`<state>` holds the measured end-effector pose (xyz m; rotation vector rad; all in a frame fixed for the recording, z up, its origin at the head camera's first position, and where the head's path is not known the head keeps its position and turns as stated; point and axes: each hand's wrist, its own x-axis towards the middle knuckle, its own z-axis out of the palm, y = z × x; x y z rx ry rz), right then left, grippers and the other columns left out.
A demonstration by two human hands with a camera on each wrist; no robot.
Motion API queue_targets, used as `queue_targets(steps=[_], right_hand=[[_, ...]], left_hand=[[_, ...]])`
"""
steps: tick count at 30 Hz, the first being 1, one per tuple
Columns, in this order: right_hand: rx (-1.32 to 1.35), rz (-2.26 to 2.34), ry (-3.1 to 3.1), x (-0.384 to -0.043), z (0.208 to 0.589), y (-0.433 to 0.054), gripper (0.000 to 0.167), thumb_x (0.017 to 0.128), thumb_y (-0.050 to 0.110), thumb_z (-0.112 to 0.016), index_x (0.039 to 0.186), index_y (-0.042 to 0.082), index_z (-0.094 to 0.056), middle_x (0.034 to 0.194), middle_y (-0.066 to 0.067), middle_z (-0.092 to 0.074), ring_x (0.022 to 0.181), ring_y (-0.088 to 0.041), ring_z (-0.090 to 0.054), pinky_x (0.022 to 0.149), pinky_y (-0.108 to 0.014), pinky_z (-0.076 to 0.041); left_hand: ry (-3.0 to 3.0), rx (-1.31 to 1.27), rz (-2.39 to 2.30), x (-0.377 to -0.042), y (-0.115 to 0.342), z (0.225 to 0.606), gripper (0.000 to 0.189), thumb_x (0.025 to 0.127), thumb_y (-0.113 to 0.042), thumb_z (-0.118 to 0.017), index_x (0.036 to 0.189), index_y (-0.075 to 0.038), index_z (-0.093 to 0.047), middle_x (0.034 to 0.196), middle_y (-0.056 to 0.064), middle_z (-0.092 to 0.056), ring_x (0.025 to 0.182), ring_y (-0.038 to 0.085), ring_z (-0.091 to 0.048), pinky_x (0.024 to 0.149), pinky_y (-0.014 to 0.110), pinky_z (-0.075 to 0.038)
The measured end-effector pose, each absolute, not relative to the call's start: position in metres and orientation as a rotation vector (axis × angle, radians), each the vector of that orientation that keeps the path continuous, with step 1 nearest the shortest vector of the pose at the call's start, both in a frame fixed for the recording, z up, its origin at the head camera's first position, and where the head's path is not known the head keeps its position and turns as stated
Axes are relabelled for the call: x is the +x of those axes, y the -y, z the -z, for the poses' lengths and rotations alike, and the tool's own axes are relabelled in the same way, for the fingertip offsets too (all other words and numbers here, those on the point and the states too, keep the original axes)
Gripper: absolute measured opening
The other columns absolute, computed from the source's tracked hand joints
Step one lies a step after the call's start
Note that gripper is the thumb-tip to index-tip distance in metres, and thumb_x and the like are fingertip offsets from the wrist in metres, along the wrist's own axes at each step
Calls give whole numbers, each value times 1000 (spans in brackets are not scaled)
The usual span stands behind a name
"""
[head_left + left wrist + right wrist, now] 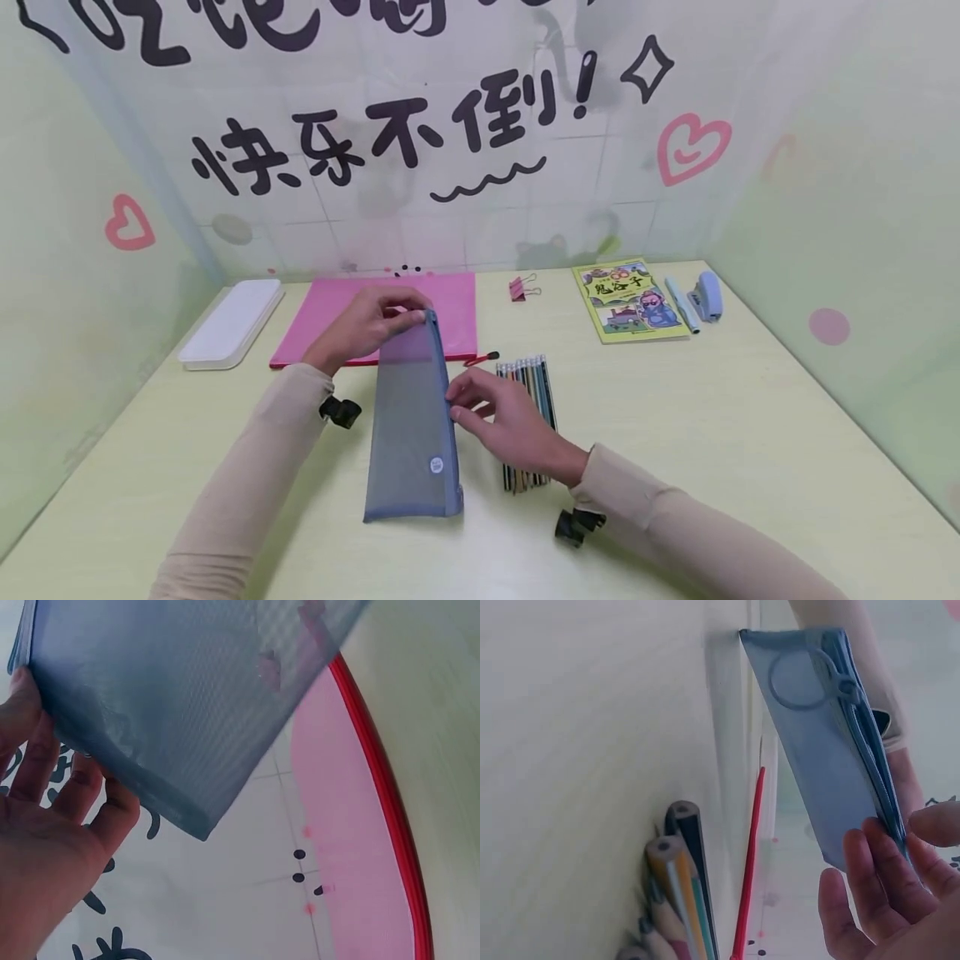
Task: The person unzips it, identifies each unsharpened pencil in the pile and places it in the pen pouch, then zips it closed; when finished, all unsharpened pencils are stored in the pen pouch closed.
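Observation:
A translucent blue-grey mesh zip pouch [408,433] is held up on its long side between both hands in the head view. My left hand [378,321] pinches its far upper corner, thumb and fingers at the edge in the left wrist view. Halfway along the zipped edge, my right hand [504,417] holds the pouch between thumb and fingertips. A ring on the zip pull [847,690] hangs at the near end in the right wrist view, and the zip looks closed. Several pencils [538,387] lie in a row beside the pouch, partly hidden under my right hand.
Behind the pouch lies a pink folder [450,312] with a red edge and red pull cord [480,359]. A white case [232,321] sits far left. Along the back right are a pink binder clip [519,289], yellow booklet [630,300], blue pen [681,304] and blue stapler [707,297].

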<state>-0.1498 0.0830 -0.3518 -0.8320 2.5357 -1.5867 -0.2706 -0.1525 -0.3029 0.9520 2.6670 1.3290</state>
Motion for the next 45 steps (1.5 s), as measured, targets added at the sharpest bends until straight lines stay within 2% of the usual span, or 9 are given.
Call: queue_targets(steps=[6,13,23,27,30,33,38,41,45], right_hand=[[-758,1669,-2541,-160,355,-79,14,97,7,-61,109,13,-61,106,-5,-73,93,-15,-70,83,-30,-57],[-742,1753,-2498,-166,358,-80,17,100,8,-57,116,13,-59,97,-8,-77,86,-14,-73,82,-34,-57],[-696,1757,-2465,-172,362,-79,22,97,8,-62,118,14,-60,93,-8,-76,84,-16,-70,80,-36,-57],[-778,1727,-2526,-174,362,-77,29,92,5,-67,121,9,-61,91,-9,-76,83,-13,-70,80,-32,-58],[-766,1723,-2545,-174,361,-77,33,90,4,-68,123,6,-61,92,-10,-77,84,-15,-70,81,-30,-58],[-698,1709,-2575,-174,362,-79,33,89,3,-69,121,6,-62,92,-10,-76,85,-16,-70,81,-30,-59],[-542,1692,-2569,-175,359,-80,23,87,2,-71,109,6,-65,90,-9,-76,81,-14,-68,75,-27,-60],[-446,1686,-2560,-177,358,-81,20,86,3,-74,104,7,-66,87,-7,-76,77,-13,-67,68,-25,-58],[-383,1658,-2593,-181,358,-83,20,85,4,-75,102,8,-68,85,-5,-76,74,-12,-65,65,-25,-52]], left_hand=[[-2612,939,-1341,-268,148,308,14,98,-12,-64,108,-11,-73,110,7,-72,103,18,-65,95,41,-54],[-2559,942,-1360,-269,149,312,16,99,-11,-61,111,-8,-71,105,7,-70,92,17,-63,79,25,-53],[-2483,970,-1360,-268,148,314,14,101,-13,-58,107,-8,-70,99,3,-66,87,18,-58,79,25,-48],[-2609,1101,-1265,-261,140,315,20,99,-9,-60,118,-11,-68,116,4,-68,108,19,-62,97,35,-52],[-2788,1280,-1048,-249,133,315,29,96,-3,-62,119,-19,-69,135,6,-59,132,26,-48,114,52,-39],[-2919,1392,-812,-236,126,313,30,94,1,-62,106,-24,-74,139,10,-51,137,33,-35,113,60,-30],[-3016,1345,-576,-222,124,307,22,98,-7,-58,94,-21,-75,109,8,-54,109,27,-43,91,42,-43],[-2992,1201,-481,-213,127,301,20,102,-19,-53,101,-18,-72,86,0,-53,85,17,-48,73,31,-42],[-2930,1025,-458,-205,132,294,23,101,-33,-51,92,-17,-64,67,-7,-50,62,8,-47,61,25,-39]])
